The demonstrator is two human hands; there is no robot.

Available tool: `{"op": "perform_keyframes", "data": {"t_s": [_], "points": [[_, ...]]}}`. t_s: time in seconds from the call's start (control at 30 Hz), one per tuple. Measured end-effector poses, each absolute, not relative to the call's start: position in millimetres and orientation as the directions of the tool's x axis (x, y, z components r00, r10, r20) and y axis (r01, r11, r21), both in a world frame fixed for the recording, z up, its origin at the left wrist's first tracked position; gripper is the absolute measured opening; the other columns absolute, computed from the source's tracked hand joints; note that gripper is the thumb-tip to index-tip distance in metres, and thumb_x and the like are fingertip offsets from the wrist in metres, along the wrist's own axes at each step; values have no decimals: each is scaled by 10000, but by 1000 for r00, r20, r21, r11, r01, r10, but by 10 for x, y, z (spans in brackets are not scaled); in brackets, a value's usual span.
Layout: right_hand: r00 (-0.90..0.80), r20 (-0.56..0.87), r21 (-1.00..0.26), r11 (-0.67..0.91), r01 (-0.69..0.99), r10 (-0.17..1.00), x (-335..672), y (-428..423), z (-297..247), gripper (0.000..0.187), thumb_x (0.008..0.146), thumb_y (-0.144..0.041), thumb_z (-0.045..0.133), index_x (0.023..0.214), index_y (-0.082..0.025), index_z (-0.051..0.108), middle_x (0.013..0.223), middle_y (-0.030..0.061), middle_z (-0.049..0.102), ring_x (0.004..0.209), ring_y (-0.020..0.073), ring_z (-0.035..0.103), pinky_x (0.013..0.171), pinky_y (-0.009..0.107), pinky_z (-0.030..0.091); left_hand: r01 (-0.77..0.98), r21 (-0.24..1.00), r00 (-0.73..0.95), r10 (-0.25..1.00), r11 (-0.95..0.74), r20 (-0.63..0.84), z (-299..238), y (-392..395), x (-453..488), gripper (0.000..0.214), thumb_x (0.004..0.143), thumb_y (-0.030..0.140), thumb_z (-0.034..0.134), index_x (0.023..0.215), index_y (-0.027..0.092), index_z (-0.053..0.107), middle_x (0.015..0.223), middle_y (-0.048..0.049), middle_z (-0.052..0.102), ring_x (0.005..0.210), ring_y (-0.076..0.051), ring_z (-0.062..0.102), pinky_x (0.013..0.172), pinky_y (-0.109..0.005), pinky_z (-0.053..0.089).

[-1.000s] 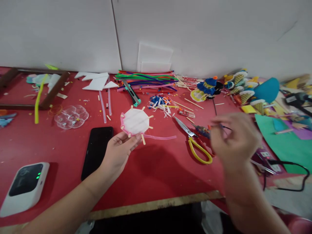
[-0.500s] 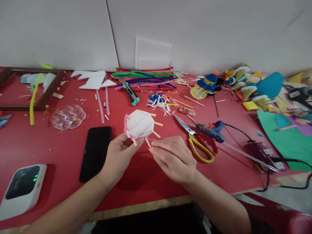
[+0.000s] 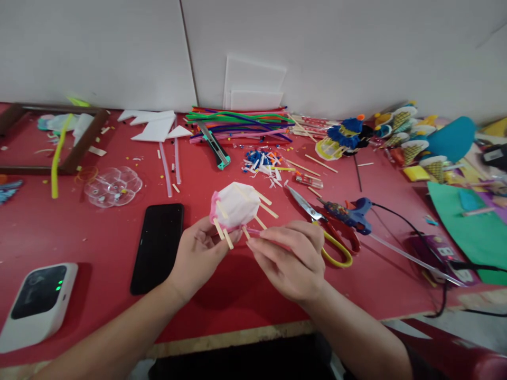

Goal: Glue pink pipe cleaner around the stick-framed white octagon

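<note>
My left hand is closed on the lower left edge of a white many-sided piece, held above the table. Short wooden sticks stick out around its rim. Pink pipe cleaner runs along its left and lower edge, woven about the sticks. My right hand pinches the loose end of the pink pipe cleaner beside a stick at the lower right; the fingers partly hide that end. Right of this hand lie scissors with yellow and red handles.
A black phone and a white device lie at left. Behind are a cutter knife, a bundle of pipe cleaners and small scraps. A blue glue gun with its cord lies at right.
The white piece has tipped, so its sticks now point more toward me and to the lower right. Both hands have shifted slightly right and down in view, keeping their hold.
</note>
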State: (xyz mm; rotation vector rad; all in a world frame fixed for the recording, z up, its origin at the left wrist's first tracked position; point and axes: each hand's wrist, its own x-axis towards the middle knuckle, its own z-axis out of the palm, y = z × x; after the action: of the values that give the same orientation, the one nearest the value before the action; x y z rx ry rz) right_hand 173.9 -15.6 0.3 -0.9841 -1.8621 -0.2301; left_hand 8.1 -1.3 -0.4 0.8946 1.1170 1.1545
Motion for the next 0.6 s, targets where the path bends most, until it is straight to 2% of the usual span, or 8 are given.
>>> {"op": "perform_keyframes", "data": {"t_s": [0.2,0.37,0.6], "points": [[-188,835,-252,662,706,518,1734,-154,13,140,817,-138,737,891,-257,736,828,-4,710,808,174,584,716,331,512,-254,925,88,959,284,-270,71,-35,113,367,539,133,883,868,200,736,928,-74,789,950,-261,737,883,-349,570],[-179,845,-237,654,719,503,1762,-163,17,129,818,-145,737,878,-260,737,825,8,682,820,179,568,717,332,507,-313,913,142,963,263,-229,62,-56,91,347,630,174,848,945,204,706,1082,-92,768,1060,-255,708,912,-326,556],[-174,835,-286,681,674,523,1776,-159,10,120,807,-141,743,849,-252,727,869,8,662,854,180,561,726,337,509,-302,919,206,958,254,-197,67,-70,74,435,654,215,847,1063,204,701,1106,-98,759,1123,-266,681,972,-344,530]]}}
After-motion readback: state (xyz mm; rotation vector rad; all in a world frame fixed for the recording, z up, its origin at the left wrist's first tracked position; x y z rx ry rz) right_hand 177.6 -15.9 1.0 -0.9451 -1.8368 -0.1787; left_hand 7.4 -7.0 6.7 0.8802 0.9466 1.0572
